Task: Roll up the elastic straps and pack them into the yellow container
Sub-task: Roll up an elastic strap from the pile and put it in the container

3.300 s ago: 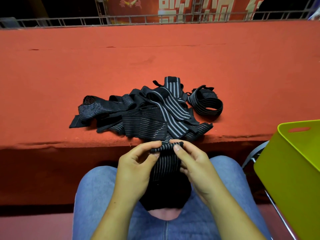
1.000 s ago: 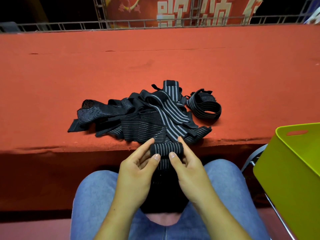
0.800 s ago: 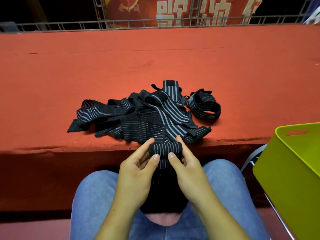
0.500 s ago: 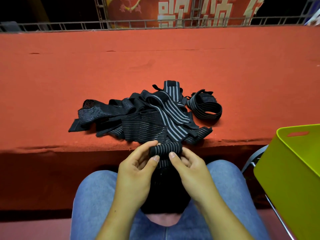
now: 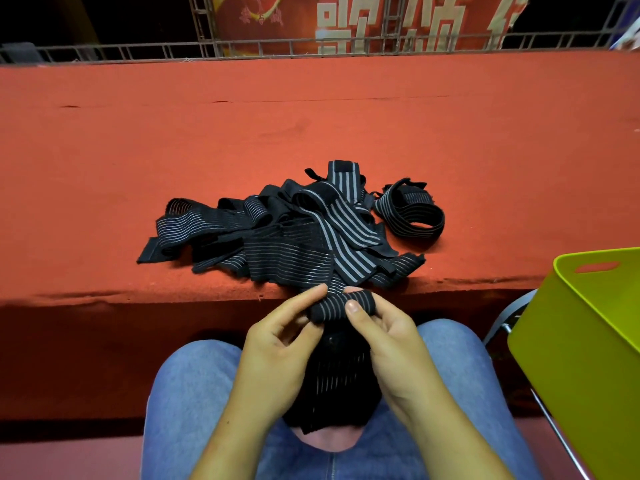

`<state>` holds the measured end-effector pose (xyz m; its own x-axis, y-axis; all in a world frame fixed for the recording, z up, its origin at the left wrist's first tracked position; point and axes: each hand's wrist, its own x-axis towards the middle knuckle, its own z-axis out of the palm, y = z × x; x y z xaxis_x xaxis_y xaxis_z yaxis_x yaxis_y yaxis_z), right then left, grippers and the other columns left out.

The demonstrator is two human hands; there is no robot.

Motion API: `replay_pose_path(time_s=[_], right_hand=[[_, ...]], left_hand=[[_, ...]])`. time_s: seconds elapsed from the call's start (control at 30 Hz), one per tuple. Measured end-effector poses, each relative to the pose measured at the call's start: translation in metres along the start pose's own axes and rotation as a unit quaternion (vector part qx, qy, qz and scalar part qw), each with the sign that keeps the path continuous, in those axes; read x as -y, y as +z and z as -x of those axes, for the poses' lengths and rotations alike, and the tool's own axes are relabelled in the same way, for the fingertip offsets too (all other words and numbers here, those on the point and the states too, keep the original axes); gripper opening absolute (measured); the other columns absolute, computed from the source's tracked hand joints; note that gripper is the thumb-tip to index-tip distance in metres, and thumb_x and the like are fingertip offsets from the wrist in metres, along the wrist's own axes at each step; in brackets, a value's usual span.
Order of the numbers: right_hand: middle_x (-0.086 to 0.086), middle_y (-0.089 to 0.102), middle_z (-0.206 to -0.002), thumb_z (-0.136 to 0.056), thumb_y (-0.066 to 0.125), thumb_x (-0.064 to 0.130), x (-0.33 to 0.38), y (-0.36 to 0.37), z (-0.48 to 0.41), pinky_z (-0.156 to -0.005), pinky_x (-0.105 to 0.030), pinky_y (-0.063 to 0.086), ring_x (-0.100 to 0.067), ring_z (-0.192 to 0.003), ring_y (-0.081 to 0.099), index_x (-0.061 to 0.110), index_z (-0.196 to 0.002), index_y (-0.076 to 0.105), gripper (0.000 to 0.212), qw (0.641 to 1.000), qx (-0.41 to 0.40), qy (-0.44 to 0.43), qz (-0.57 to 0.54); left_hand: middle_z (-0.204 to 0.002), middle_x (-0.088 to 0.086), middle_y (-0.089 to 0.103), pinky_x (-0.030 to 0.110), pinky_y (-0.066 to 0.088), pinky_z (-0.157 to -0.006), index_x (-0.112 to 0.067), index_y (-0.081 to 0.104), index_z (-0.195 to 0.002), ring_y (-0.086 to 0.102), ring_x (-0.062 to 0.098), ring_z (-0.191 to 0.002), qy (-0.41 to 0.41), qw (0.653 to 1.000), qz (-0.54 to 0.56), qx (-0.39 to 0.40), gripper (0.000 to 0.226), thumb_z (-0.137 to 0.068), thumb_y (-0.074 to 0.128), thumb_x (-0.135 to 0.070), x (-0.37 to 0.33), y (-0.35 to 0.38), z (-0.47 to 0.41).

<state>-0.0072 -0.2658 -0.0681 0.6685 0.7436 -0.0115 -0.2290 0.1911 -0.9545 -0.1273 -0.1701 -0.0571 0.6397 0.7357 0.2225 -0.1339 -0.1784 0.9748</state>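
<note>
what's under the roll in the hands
The strap's unrolled tail hangs below the roll, draped between the legs of the jeans. The left hand and right hand cover its edges; what lies beneath the tail is hidden.

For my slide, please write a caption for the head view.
Left hand and right hand roll a strap near a yellow container.

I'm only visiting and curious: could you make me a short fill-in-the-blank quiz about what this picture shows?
1. The left hand and right hand pinch a strap that is partly ____.
2. The pile of loose straps lies on a ____ table.
3. The yellow container stands on the person's ____ side.

Missing words: rolled, red, right.
</note>
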Motion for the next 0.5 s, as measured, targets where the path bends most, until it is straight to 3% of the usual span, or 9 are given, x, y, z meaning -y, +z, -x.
replay_pose_path(time_s=[0.17, 0.33, 0.43, 0.5], right_hand=[[-0.006, 0.076, -0.126, -0.101, 0.066, 0.012, -0.0015, -0.0001, -0.0017, -0.114, -0.041, 0.047, -0.021, -0.126, 0.068, 0.015, -0.133, 0.065, 0.032, 1.0, -0.002, -0.014, -0.013], [-0.006, 0.076, -0.126, -0.104, 0.058, 0.001, 0.0014, -0.0014, -0.0005, -0.113, -0.035, 0.049, -0.019, -0.125, 0.068, 0.017, -0.134, 0.064, 0.035, 1.0, -0.005, -0.025, -0.006], [-0.007, 0.076, -0.126, -0.103, 0.058, -0.001, 0.0007, -0.0021, -0.0004, -0.109, -0.031, 0.052, -0.019, -0.123, 0.069, 0.017, -0.136, 0.062, 0.038, 0.999, -0.002, -0.032, 0.009], [-0.008, 0.076, -0.126, -0.102, 0.058, -0.003, 0.0012, -0.0027, 0.0001, -0.107, -0.031, 0.053, -0.021, -0.122, 0.07, 0.019, -0.137, 0.062, 0.041, 0.999, 0.008, -0.031, 0.016]], left_hand=[[-0.119, 0.0, 0.077, 0.018, 0.053, -0.087, -0.021, 0.069, -0.127, 0.071, 0.011, -0.112, -0.056, 0.997, 0.058, -0.017, 0.05, -0.095, 0.056, 0.015, 0.0048, 0.0022, -0.0014], [-0.117, -0.001, 0.078, 0.035, 0.053, -0.1, -0.02, 0.071, -0.124, 0.071, 0.015, -0.116, -0.083, 0.993, 0.088, -0.011, 0.036, -0.101, 0.057, 0.003, 0.0039, 0.0026, 0.0003], [-0.116, -0.002, 0.078, 0.028, 0.055, -0.097, -0.019, 0.072, -0.123, 0.072, 0.012, -0.113, -0.065, 0.995, 0.078, -0.012, 0.028, -0.097, 0.069, -0.007, 0.0008, 0.0033, -0.0001], [-0.114, -0.004, 0.079, 0.019, 0.055, -0.09, -0.017, 0.072, -0.122, 0.073, 0.01, -0.11, -0.05, 0.996, 0.066, -0.022, 0.032, -0.094, 0.071, -0.002, 0.0002, 0.0039, -0.001]])
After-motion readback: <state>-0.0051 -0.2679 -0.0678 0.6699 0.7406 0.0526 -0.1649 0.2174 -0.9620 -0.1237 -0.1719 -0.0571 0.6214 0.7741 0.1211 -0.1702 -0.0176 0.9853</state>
